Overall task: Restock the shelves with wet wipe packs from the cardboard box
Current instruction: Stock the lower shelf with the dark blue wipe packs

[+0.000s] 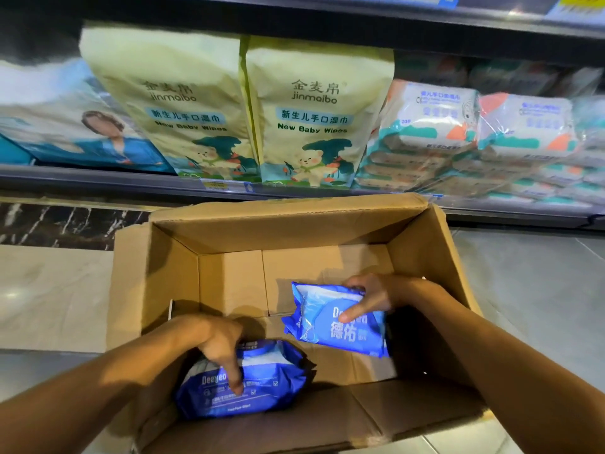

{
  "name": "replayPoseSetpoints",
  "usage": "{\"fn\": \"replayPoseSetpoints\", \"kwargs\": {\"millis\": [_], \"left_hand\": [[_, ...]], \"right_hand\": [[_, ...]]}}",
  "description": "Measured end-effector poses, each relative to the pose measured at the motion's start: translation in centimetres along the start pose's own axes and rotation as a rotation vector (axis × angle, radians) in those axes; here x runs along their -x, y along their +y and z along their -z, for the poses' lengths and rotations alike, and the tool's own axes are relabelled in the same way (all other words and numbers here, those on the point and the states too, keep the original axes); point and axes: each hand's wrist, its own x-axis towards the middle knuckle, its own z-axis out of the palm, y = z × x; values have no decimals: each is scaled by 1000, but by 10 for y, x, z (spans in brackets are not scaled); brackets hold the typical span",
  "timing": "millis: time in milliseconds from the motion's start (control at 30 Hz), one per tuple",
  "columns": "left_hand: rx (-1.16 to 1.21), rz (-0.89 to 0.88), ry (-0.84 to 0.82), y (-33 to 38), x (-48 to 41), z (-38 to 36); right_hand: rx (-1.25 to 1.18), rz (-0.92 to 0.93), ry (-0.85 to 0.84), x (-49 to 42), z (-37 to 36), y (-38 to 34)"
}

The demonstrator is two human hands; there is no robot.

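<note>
Wet wipe pack [278, 378], blue, lies at the near-left of our open cardboard box [170, 283], which sits below the shelf [98, 180]. Our left hand [219, 345] curls over the pack's top edge, one fingertip pressing its printed face. Our right hand [370, 296] pinches a second blue pack [340, 335] at the box's far right, with the thumb across its front and the fingers tucked behind. Yellow baby-wipe bags [314, 119] stand on the shelf.

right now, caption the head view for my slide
Left hand grips the near blue pack, right hand the far pack, inside the cardboard box by the shelf.
</note>
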Motion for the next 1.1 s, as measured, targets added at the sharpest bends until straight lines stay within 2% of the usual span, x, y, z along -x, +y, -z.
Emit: {"fn": "replayPoseSetpoints", "kwargs": {"millis": [100,167,267,367,400,433,467,533,567,667,700,767,900,1000,1100], "left_hand": [[-46,-33,103,7,8,2],[-147,-14,259,9,18,9],[-215,42,521,5,34,19],[-5,170,827,6,30,11],[168,194,865,9,28,3],[335,180,835,12,26,-5],[440,147,737,15,26,-12],[365,81,600,20,33,-21],[302,92,644,19,35,-20],[207,132,979,16,34,4],[219,117,1044,14,31,15],[224,79,1002,10,17,35],[135,63,740,14,-3,59],[-28,203,656,12,0,70],[-42,294,500,-2,1,61]], "right_hand": [[-31,-25,-92,1,-12,5],[-76,-8,-44,5,-14,3],[-220,-10,176,3,-2,6],[-271,80,411,1,8,7],[-254,86,452,3,8,6],[-218,59,468,3,5,6],[-211,44,470,4,3,7],[-370,53,441,1,-6,14],[-465,73,439,1,-10,17],[-655,115,484,5,-13,22],[-675,112,487,5,-13,21],[-697,84,475,5,-15,20],[-626,-23,463,8,-12,19],[-561,-48,344,17,-11,21],[-688,-80,383,24,-17,21]]}}
